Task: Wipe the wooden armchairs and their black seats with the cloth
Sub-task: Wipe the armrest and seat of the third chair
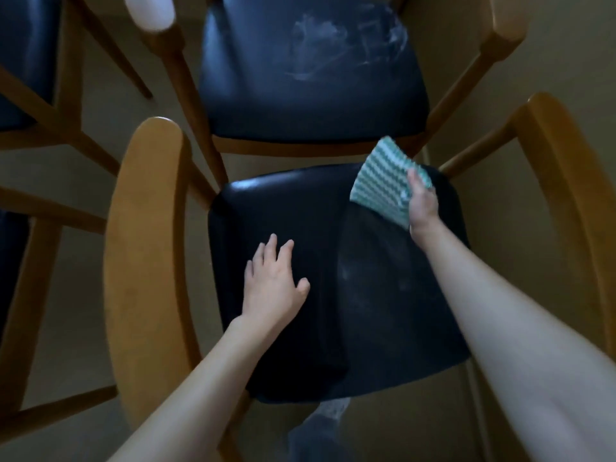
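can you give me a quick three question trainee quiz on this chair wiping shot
1. True or false: the left hand holds the cloth.
2. Which seat shows white smears: A the near seat, B the far seat?
3. Fill in: the left hand is open and lies flat over the near ____.

Key: 1 false, the right hand holds it; 2 B; 3 seat.
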`<state>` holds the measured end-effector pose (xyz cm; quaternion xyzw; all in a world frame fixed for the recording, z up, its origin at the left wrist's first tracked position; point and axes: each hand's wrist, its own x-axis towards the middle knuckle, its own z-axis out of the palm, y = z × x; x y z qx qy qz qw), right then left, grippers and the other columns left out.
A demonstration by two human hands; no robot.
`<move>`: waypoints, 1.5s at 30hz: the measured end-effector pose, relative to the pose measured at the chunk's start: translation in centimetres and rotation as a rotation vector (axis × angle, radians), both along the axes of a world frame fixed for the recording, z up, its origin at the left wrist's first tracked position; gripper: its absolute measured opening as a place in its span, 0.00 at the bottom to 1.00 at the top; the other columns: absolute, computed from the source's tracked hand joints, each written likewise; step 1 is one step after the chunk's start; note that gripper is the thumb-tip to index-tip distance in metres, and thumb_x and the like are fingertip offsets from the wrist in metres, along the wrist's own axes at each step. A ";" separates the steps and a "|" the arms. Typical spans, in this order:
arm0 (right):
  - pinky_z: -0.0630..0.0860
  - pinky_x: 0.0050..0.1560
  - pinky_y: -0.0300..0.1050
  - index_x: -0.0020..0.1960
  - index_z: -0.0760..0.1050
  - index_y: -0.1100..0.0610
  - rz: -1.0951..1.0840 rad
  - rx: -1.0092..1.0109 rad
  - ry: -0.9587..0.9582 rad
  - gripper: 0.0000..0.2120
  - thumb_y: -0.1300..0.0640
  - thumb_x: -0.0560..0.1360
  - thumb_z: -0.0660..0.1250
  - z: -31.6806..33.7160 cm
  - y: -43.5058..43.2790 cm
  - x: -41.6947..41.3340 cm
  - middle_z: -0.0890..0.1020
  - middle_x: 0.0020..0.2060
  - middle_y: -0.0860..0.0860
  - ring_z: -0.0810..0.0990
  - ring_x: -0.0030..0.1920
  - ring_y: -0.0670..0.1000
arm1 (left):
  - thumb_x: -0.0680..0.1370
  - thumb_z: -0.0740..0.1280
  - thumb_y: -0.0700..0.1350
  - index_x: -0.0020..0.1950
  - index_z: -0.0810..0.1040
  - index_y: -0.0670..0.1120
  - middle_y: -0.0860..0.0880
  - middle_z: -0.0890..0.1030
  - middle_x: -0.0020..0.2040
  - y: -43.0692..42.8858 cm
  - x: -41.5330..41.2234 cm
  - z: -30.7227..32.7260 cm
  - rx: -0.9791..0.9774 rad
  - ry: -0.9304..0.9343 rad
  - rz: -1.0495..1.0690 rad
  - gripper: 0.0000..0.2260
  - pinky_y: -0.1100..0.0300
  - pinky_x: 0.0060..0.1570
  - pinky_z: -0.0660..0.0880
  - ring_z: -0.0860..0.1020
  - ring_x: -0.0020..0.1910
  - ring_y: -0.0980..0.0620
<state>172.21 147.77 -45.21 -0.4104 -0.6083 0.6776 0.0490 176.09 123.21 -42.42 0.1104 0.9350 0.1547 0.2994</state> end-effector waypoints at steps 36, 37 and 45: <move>0.25 0.60 0.67 0.75 0.51 0.41 2.112 1.149 -0.288 0.25 0.48 0.80 0.53 -3.2 -7.1 23.9 0.37 0.73 0.43 0.30 0.71 0.54 | 0.79 0.61 0.44 0.77 0.51 0.46 0.46 0.45 0.78 3.7 4.8 -1.7 0.036 -0.272 -0.047 0.29 0.40 0.68 0.60 0.47 0.76 0.45; 0.24 0.58 0.68 0.76 0.49 0.42 2.186 1.150 -0.341 0.26 0.50 0.80 0.54 -2.8 -7.1 24.0 0.35 0.73 0.43 0.26 0.69 0.54 | 0.79 0.61 0.44 0.77 0.52 0.46 0.46 0.45 0.78 3.8 5.0 -1.5 0.042 -0.271 -0.038 0.29 0.40 0.68 0.60 0.47 0.76 0.45; 0.30 0.65 0.68 0.75 0.57 0.47 2.358 1.092 -0.502 0.24 0.52 0.80 0.54 -2.3 -5.1 24.8 0.45 0.77 0.44 0.32 0.74 0.51 | 0.78 0.61 0.45 0.77 0.52 0.46 0.45 0.46 0.78 3.6 5.2 -0.8 0.019 -0.218 -0.064 0.29 0.41 0.68 0.62 0.48 0.76 0.44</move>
